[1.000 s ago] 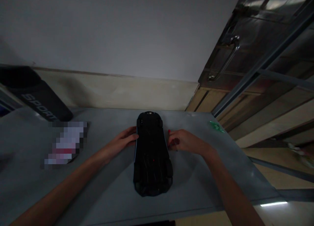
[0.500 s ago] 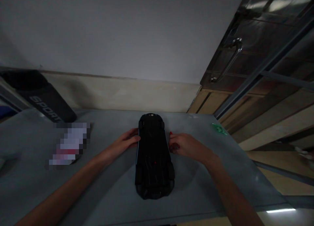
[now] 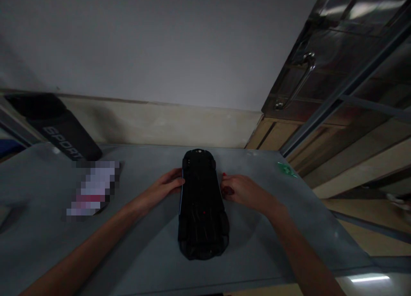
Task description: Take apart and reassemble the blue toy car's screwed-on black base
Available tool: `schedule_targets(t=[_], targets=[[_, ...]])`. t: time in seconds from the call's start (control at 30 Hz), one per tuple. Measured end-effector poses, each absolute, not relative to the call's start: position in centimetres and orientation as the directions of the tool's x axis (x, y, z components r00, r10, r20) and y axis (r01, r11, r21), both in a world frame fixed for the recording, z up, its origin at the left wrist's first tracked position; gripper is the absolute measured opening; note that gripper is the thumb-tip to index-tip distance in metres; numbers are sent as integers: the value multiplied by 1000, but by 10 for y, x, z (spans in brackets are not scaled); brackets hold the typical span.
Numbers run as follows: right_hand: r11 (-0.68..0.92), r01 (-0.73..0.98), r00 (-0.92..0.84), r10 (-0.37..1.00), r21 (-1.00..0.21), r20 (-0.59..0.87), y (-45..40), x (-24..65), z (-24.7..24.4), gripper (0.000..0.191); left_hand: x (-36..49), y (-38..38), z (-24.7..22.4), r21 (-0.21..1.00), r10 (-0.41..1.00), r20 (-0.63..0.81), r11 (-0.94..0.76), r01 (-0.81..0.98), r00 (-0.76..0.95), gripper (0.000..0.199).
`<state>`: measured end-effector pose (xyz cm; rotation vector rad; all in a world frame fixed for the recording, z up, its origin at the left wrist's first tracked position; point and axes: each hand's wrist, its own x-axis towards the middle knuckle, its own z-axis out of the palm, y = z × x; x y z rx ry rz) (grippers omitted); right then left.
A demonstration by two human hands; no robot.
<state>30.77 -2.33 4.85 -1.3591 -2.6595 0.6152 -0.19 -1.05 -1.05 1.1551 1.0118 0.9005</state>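
A black toy car (image 3: 201, 193) lies upside down on the grey table, its underside and wheels facing up. A tiny red spot shows on its underside. My left hand (image 3: 168, 182) grips the car's left side, with the thumb at the upper edge and the fingertips partly hidden. At the car's right side is my right hand (image 3: 237, 188), its fingers curled in. A small red spot (image 3: 224, 174) shows at its fingertips. What these fingers hold, if anything, is too dark and hidden to make out.
On the left a dark bottle (image 3: 69, 131) marked SPORT stands near a blurred-out flat item (image 3: 96, 186). A green crumpled wrapper (image 3: 287, 169) lies by the right edge of the table (image 3: 144, 253). Behind it rises a wall (image 3: 160, 124); a metal frame stands at right.
The view has shifted very slightly. Both hands keep their places at the sides of the toy car, which still lies upside down.
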Motion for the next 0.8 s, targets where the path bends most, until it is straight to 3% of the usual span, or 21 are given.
schedule_targets(t=[0.13,0.43,0.63,0.8], targets=[[508,788,-573,812,-347,-111,-24,307,49,20,-1,-11,-7,967,929,-228,251,-47,290,45],[448,869,-483,859,-209,-167,-27,303,51,14,-1,-12,-5,974,931,-205,224,-31,302,46],[481,844,-519,843,-235,-141,-27,305,46,18,-1,-12,-3,969,919,-232,247,-7,318,60],[493,829,-536,835,-265,-123,-27,307,40,17,-1,-11,-5,973,918,-225,231,21,327,57]])
